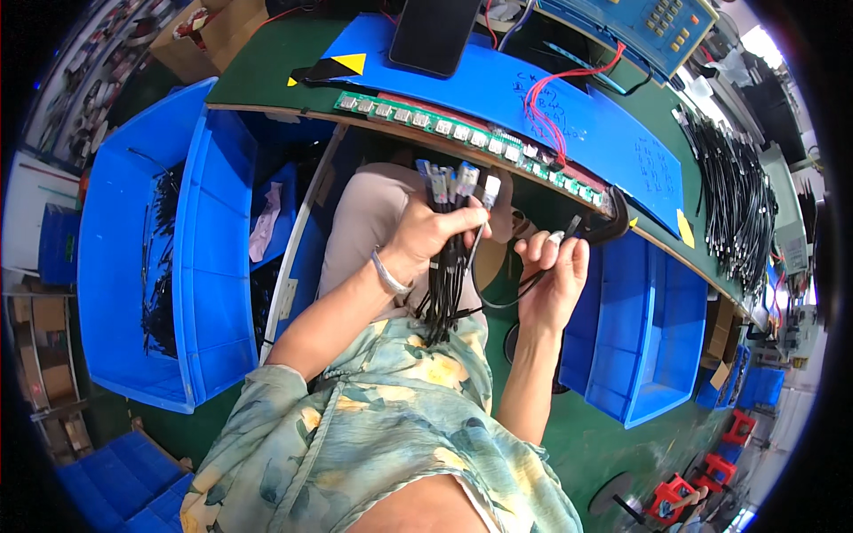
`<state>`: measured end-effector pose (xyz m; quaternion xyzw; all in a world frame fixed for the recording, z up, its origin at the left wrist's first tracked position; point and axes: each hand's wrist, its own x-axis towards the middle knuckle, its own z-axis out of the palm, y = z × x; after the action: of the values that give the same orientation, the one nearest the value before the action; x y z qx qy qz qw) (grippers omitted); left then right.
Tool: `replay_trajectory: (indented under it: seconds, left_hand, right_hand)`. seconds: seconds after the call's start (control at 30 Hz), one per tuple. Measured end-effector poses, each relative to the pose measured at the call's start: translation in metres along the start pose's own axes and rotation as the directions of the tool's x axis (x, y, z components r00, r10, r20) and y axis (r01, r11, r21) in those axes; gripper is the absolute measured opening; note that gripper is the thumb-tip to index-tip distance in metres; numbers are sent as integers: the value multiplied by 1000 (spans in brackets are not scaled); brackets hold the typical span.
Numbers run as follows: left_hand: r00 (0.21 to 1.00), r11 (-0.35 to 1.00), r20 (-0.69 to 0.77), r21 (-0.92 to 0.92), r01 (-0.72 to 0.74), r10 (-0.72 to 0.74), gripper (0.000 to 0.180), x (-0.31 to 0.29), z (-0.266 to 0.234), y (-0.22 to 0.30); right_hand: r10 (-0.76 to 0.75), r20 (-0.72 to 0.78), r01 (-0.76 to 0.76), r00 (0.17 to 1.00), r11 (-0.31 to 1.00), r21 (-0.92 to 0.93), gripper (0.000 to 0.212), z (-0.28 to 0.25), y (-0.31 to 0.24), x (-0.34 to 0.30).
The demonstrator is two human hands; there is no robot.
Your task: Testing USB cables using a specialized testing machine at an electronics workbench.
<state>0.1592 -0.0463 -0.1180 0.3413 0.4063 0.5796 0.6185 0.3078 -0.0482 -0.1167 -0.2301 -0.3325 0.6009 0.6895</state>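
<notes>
The black cable bundle (442, 298) hangs above the lap (360, 222), its slim strands topped by upright metal plugs (440, 185); the left hand (435, 233) is closed around it. The right hand (549, 266) pinches 1 dark plug (574, 223). Open space between the hands is crossed by a thin, curved cord (500, 306). 2 smooth, rectangular plastic bins, left (124, 293) and right (622, 338), flank them. Farther off, green circuit boards (426, 122) line the wooden bench edge (355, 123) before a flat blue sheet (498, 80).
</notes>
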Motion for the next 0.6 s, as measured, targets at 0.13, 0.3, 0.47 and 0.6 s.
replay_trajectory:
  seconds: [0.13,0.3,0.47,0.6]
  left_hand:
    - [1000,1000,-14,-2,4,-4,13,0,-16,1]
    - [971,932,-228,-362,-20,-67,8,-1,-39,10]
    - [967,845,-249,-526,-92,-50,8,-1,-39,10]
    - [971,899,-237,-419,-125,25,8,-9,-25,14]
  right_hand:
    - [197,140,-204,970,978,34,20,-16,-37,3]
    - [-108,164,98,981,993,67,21,-39,-124,-12]
    - [-244,137,163,960,886,434,23,-48,-170,-12]
    - [-332,146,232,932,856,463,23,-32,-178,-6]
